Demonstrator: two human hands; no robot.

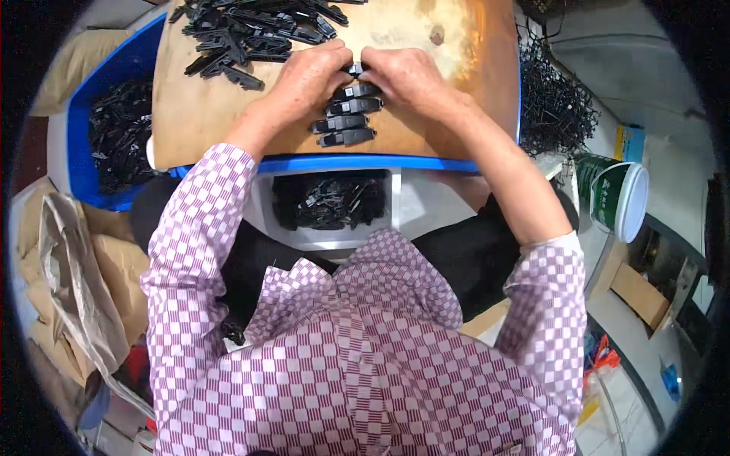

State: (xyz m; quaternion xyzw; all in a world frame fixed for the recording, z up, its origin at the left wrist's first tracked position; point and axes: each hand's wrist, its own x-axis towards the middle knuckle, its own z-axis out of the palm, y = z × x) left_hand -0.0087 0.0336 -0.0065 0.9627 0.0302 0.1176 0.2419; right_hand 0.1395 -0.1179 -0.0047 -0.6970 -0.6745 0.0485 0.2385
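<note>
Over the wooden board, my left hand (313,76) and my right hand (404,74) face each other with fingers pinched. Between them they grip the two ends of a small black plastic part (355,69); its ends are hidden by the fingers. Just below, several similar black parts lie side by side in a column, the nearest one (347,137) close to the board's front edge. Left of my left hand spreads a heap of loose, long black plastic pieces (255,34).
The wooden board (449,114) rests on a blue tub. A white bin (262,201) with black parts stands below it. Another blue tub (80,144) of black parts is at left. At right are a tangle of thin black pieces (555,102) and a green bucket (604,194).
</note>
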